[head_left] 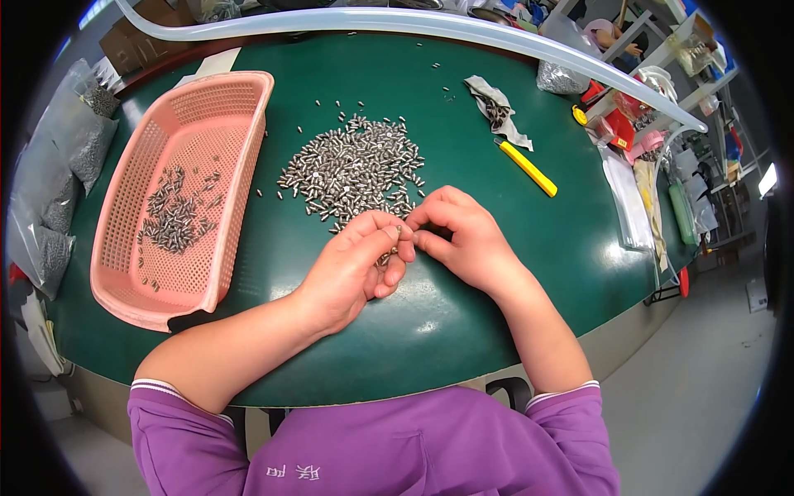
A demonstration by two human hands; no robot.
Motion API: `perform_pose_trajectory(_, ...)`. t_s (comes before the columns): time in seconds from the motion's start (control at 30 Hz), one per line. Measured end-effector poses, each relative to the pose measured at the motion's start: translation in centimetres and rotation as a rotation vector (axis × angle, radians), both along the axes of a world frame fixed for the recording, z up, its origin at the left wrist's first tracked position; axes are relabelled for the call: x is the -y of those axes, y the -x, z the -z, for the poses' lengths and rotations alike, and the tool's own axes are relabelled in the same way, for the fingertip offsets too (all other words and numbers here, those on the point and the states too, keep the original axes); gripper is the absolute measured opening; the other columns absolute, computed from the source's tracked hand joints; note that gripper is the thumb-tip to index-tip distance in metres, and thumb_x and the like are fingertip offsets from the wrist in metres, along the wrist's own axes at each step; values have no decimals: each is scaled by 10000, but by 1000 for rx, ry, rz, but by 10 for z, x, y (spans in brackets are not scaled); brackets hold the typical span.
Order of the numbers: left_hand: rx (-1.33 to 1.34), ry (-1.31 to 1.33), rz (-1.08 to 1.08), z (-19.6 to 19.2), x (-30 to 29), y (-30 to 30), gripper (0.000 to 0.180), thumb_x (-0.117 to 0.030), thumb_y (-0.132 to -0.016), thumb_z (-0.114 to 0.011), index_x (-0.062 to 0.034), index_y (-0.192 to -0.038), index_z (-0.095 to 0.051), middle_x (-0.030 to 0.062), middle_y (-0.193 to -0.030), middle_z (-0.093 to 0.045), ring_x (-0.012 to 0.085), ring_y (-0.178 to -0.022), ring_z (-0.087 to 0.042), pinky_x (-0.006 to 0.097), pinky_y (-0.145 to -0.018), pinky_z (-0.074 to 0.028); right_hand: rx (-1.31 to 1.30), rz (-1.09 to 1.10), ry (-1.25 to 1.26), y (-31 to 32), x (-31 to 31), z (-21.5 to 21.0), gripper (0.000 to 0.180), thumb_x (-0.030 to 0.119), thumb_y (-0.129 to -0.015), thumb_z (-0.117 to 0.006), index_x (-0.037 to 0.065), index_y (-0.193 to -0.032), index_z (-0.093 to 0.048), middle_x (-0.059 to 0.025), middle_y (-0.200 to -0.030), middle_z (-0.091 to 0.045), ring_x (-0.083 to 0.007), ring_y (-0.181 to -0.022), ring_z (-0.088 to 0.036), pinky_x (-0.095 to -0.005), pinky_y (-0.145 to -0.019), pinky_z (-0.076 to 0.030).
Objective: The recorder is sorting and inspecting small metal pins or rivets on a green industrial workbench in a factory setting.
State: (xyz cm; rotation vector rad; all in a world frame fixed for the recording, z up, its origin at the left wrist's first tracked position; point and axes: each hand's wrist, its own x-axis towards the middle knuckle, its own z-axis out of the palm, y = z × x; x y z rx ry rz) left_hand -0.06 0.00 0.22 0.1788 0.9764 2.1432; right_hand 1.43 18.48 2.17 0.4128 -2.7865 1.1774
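A heap of small silver metal pins (356, 167) lies on the green table (463, 322). At the heap's near edge my left hand (356, 264) is curled, thumb and forefinger pinching a small pin, with more pins seemingly cupped in the palm. My right hand (459, 231) touches it fingertip to fingertip, pinching at the same small pin (400, 231). A pink plastic basket (240, 124) stands to the left with several of the same pins (175, 221) on its bottom.
A yellow-handled utility knife (527, 167) and a torn grey bag (495, 110) lie at the back right. Bags of parts (66, 165) sit beyond the basket on the left. A clear tube (430, 25) arcs along the far edge. Clutter fills the right.
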Motion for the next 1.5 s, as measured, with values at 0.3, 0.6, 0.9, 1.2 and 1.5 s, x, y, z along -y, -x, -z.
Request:
perform_pose_trajectory(0.3,5,-3,11,-3,1,0,145,-191,-935,-414,-81,-958,-506,56,-834,-528,109,-607,-450,220,-490,-331,-176,-61,-216,-2,2,-3,128,82,-732,-651,79,-844,-591,-62,-857,-549,-260,-862,-554,-361,-732,-465)
perform_pose_trajectory(0.6,12,30,-10,-2,0,-2,137,-189,-929,-462,-75,-1003,-479,39,-834,-534,94,-623,-469,217,-523,-367,-125,-42,154,-2,5,-12,86,27,-795,-616,36,-864,-567,-55,-879,-549,-188,-811,-547,-282,-682,-463)
perform_pose_trajectory(0.9,-43,92,14,-1,0,-2,141,-167,-914,-537,-93,-1012,-468,5,-827,-539,44,-600,-450,176,-482,-328,-143,-118,171,-3,8,-12,98,54,-798,-630,51,-892,-601,-66,-873,-559,-178,-785,-573,-276,-673,-476)
perform_pose_trajectory(1.2,-11,56,0,-3,-1,-2,137,-151,-922,-525,-74,-1026,-482,24,-819,-546,46,-585,-437,183,-470,-327,187,-149,548,-2,3,-1,131,90,-851,-619,50,-969,-579,-19,-954,-523,-79,-804,-550,-223,-697,-467)
perform_pose_trajectory(1.5,-21,-12,17,1,0,0,145,-186,-945,-468,-66,-1010,-517,36,-827,-536,72,-581,-441,198,-467,-325,-32,15,147,3,1,0,164,70,-784,-644,91,-945,-621,-43,-916,-555,-162,-835,-576,-282,-707,-480)
